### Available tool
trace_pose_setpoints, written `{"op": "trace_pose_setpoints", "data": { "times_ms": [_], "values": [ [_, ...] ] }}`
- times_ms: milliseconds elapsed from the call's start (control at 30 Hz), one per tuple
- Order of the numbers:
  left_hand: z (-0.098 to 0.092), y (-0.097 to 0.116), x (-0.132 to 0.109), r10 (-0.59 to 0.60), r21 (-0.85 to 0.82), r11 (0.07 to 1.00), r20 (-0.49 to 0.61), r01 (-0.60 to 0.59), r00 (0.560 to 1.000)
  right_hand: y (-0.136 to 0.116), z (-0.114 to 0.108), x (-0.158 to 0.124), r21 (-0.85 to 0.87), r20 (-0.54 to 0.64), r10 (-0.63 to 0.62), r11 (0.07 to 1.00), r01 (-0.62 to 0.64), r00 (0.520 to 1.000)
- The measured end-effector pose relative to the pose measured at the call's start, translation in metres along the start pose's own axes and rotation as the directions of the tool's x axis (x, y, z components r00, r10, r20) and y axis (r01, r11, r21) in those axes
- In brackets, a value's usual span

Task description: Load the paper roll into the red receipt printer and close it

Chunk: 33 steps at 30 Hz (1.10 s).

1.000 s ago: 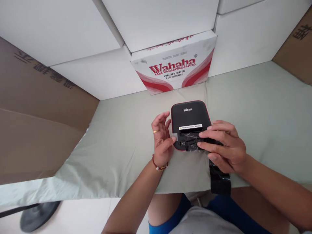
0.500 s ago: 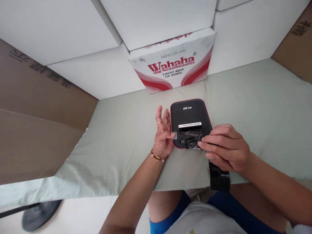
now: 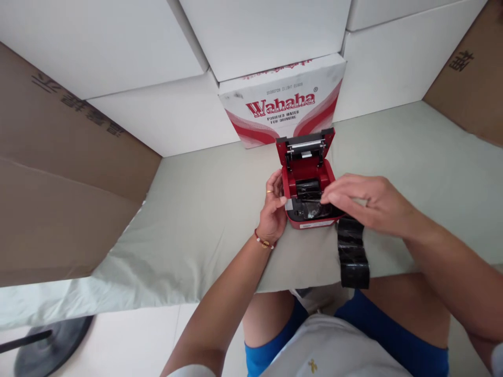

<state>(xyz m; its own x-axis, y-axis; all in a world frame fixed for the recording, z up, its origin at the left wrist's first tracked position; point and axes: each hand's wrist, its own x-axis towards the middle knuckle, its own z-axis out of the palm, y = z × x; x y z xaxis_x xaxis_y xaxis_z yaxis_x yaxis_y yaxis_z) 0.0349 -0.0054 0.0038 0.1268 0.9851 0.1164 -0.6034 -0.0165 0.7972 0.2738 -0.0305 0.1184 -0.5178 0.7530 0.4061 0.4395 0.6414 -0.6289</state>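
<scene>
A small red and black label printer stands on the cloth with its lid raised toward the back. Inside lies a roll of glossy black film, its free end crumpled over the front part. My left hand grips the printer's left side, thumb by a grey tab and fingers along the outer wall. Over the right side, my right hand has thumb and fingers pressed together at the edge of the black film. The pinched bit is mostly covered by the fingertips.
A black glossy strip hangs over the table's front edge, right of the printer. Behind stands a Wahaha water carton amid white boxes. Brown cartons flank the left and right. Pale green cloth covers the table.
The printer's lid has swung up and back, exposing the red inside and the black roll. My left hand has shifted its grip along the side; my right hand has risen slightly.
</scene>
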Motion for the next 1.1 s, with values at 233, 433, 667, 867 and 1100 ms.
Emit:
{"op": "trace_pose_setpoints", "data": {
  "times_ms": [233, 433, 667, 867, 1100],
  "values": [
    [0.002, -0.005, 0.009, 0.000, 0.061, 0.998, -0.193, 0.012, 0.981, -0.019, 0.007, 0.077, -0.701, 0.244, 0.571, 0.663, -0.264, 0.784],
    [0.002, -0.007, 0.012, 0.002, 0.063, 0.998, -0.211, 0.012, 0.977, -0.007, 0.033, 0.102, -0.764, 0.307, 0.646, 0.606, -0.224, 0.699],
    [0.003, -0.006, 0.012, 0.005, 0.084, 0.996, -0.218, 0.013, 0.976, -0.015, 0.020, 0.090, -0.755, 0.238, 0.658, 0.588, -0.290, 0.714],
    [0.001, -0.005, 0.012, -0.009, 0.078, 0.997, -0.196, 0.024, 0.981, -0.026, -0.003, 0.073, -0.695, 0.171, 0.580, 0.644, -0.320, 0.796],
    [0.000, -0.003, 0.012, -0.019, 0.069, 0.997, -0.191, 0.032, 0.981, -0.007, 0.018, 0.096, -0.734, 0.318, 0.629, 0.637, -0.236, 0.710]
  ]
}}
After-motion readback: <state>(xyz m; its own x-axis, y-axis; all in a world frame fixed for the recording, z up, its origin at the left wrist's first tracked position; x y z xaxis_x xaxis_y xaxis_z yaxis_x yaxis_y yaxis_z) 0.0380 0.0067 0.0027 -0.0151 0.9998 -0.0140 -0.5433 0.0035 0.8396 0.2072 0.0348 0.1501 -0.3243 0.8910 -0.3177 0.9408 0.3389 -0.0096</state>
